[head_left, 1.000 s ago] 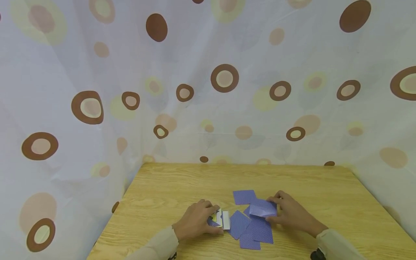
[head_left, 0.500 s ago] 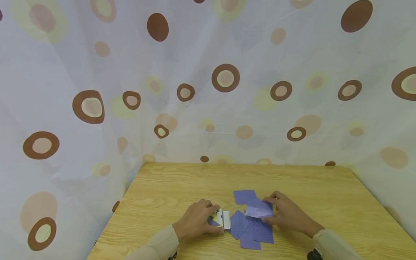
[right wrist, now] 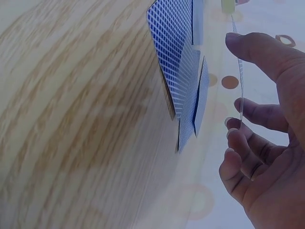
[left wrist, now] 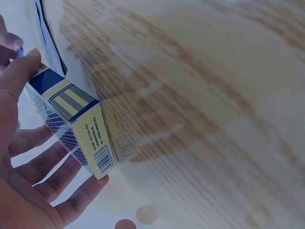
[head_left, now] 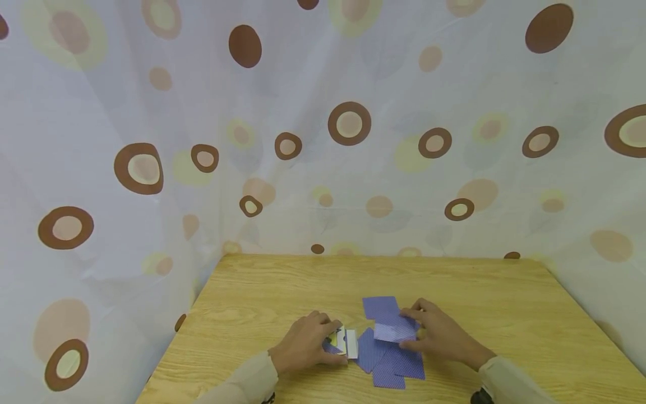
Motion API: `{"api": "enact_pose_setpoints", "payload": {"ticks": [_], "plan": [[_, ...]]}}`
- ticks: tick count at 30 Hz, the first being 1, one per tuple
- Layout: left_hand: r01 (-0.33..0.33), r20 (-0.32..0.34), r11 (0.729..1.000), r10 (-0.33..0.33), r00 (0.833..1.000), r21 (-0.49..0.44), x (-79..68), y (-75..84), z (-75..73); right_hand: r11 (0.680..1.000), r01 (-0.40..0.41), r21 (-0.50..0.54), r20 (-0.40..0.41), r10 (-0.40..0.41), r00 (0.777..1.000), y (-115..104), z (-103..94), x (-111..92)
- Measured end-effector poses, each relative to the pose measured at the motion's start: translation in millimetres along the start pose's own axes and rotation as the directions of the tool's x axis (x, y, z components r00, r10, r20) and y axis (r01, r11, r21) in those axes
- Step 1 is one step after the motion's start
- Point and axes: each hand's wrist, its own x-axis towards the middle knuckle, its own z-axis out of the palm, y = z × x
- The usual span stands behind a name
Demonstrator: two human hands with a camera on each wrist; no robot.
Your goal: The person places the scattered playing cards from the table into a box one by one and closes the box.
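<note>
While the left hand (head_left: 304, 341) is curled round a card box (left wrist: 89, 128) on the wooden table (head_left: 282, 280), a blue-backed card (head_left: 395, 327) is pinched between thumb and fingers of the right hand (head_left: 446, 335), held above the loose cards (head_left: 371, 351). These are spread, partly overlapping, just beside the box, and the table is backed by a spotted curtain (head_left: 303, 73).
</note>
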Motion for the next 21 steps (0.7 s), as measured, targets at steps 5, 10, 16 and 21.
{"api": "enact_pose_setpoints", "payload": {"ticks": [5, 10, 16, 21], "plan": [[0.011, 0.011, 1.000, -0.011, 1.000, -0.011, 0.6, -0.1, 0.7, 1.000, 0.021, 0.008, -0.011, -0.021, 1.000, -0.8, 2.1, 2.4], [0.030, 0.025, 0.999, -0.030, 0.999, -0.026, 0.7, 0.9, 1.4, 0.999, 0.018, 0.039, 0.003, -0.018, 1.000, -2.9, 5.0, 3.9], [0.025, 0.032, 1.000, -0.025, 0.999, -0.001, 0.7, 1.3, 1.8, 0.998, 0.033, 0.052, 0.008, -0.033, 0.999, -9.1, 7.8, 7.7], [0.015, 0.029, 1.000, -0.015, 0.999, 0.019, 1.6, 0.3, 2.6, 0.998, 0.050, 0.042, 0.010, -0.050, 0.999, -17.4, 8.2, 13.0]]}}
